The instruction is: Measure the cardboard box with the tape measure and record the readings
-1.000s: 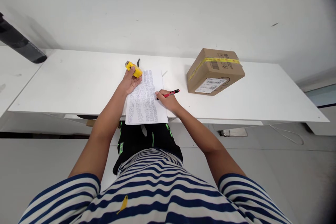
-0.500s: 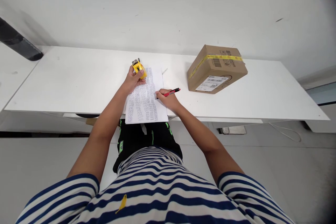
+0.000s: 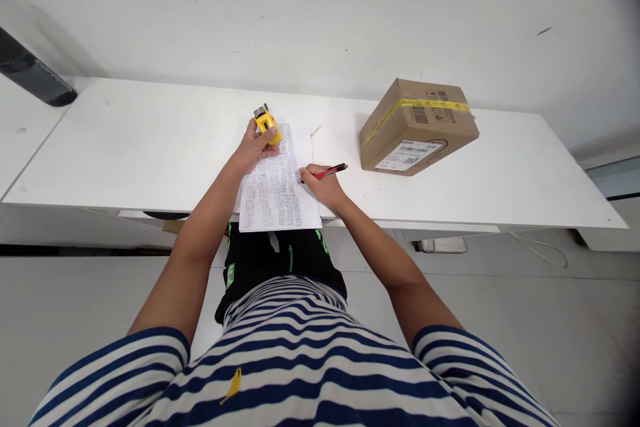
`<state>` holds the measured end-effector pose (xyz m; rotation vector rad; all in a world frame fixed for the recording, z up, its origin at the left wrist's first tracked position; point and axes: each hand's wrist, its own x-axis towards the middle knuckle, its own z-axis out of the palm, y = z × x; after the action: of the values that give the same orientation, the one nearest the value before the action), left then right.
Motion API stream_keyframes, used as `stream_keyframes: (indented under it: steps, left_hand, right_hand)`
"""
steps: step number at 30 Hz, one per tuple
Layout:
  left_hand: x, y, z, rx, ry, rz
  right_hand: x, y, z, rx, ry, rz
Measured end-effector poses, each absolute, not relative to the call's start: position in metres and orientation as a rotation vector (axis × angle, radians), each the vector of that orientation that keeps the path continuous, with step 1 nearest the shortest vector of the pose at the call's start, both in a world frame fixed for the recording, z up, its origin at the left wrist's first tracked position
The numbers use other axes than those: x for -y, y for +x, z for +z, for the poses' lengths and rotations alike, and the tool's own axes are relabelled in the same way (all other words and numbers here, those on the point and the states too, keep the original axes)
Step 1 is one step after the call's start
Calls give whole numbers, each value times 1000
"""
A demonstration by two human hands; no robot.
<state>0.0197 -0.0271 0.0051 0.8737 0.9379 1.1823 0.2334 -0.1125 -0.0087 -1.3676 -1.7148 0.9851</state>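
Observation:
My left hand is closed around a yellow tape measure, resting over the upper left part of a sheet of paper. Columns of small handwriting cover the sheet, whose near end juts past the table's front edge. In my right hand is a red and black pen, its tip down at the right side of the writing. The pen's back end points to the right.
A brown cardboard box with yellow tape and a white label stands on the white table, right of the paper. A wall rises behind the table. At the far left is a dark cylinder. A cable hangs below at the right.
The view has shifted slightly. Both hands keep their holds on the tape measure and the pen, with the pen at nearly the same spot on the sheet.

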Motion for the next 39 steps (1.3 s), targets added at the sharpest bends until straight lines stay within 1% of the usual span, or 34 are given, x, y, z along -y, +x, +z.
stream_keyframes:
  steps: [19, 28, 39]
  left_hand:
    - [28, 16, 7, -975, 1018, 1100]
    - [26, 14, 3, -992, 1183, 1028]
    - [27, 16, 4, -994, 1156, 1029]
  right_hand:
    - [118, 231, -6, 1682, -1373, 953]
    - [119, 231, -5, 1670, -1368, 961]
    - [121, 230, -3, 1603, -1367, 932]
